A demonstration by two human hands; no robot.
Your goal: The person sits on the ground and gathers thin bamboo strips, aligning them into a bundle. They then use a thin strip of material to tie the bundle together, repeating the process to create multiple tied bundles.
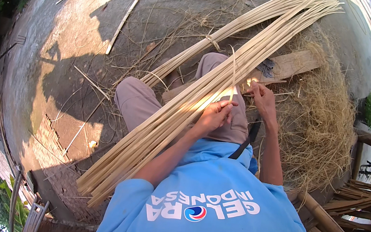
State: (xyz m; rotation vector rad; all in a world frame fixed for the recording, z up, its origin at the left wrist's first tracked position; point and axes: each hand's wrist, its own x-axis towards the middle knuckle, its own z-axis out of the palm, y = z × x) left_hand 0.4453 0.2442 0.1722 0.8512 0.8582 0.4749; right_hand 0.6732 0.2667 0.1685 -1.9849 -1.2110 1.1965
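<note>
Hands working beside a long bundle of sticks (205, 92)

The long bundle of sticks is lying slantwise across the person's legs (137, 102). The left hand (214, 117) is resting at its right edge. Its fingertips are pinching together on a thin strip (234, 77), which is standing up from them over the bundle. The right hand (263, 101) is bending its fingers just right of the bundle; I cannot tell if they are gripping anything.
</note>
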